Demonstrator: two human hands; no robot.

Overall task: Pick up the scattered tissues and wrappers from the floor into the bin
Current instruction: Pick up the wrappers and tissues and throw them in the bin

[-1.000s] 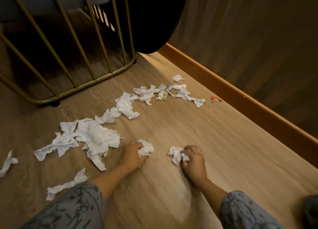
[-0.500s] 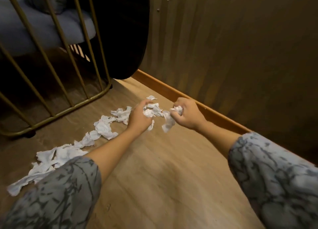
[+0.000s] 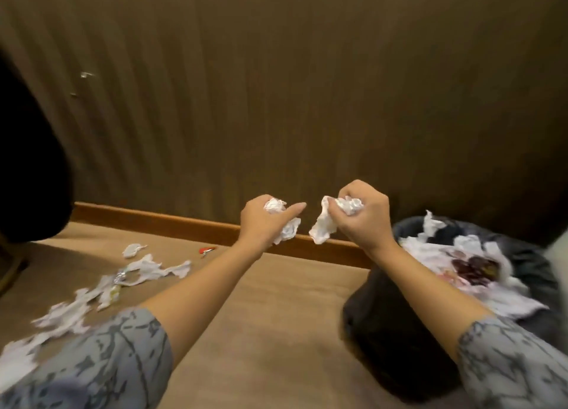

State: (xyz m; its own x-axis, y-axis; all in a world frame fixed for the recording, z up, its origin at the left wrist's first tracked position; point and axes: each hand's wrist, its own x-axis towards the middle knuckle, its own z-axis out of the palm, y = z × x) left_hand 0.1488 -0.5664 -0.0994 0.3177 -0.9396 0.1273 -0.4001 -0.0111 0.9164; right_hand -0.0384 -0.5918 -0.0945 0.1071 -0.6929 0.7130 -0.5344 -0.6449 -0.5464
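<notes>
My left hand [image 3: 261,221] is raised above the floor and grips a crumpled white tissue [image 3: 284,227]. My right hand [image 3: 365,215] is lifted beside it, closed on another white tissue [image 3: 324,227] that hangs down from the fist. A dark bin [image 3: 384,322] stands at the right, just below and right of my right hand, holding several tissues and dark scraps. More white tissues [image 3: 147,267] lie strewn across the wooden floor at the left, with a silvery wrapper [image 3: 120,275] among them and a small red wrapper [image 3: 206,250] near the skirting board.
A brown ribbed wall [image 3: 276,85] with a wooden skirting board [image 3: 172,222] runs across the back. A large dark shape [image 3: 27,178] fills the left edge. Bare wooden floor [image 3: 270,331] lies between the tissue trail and the bin.
Both hands lifted the tissues off the floor and swung right toward the bin, which has come into view. The gold railing has left the view.
</notes>
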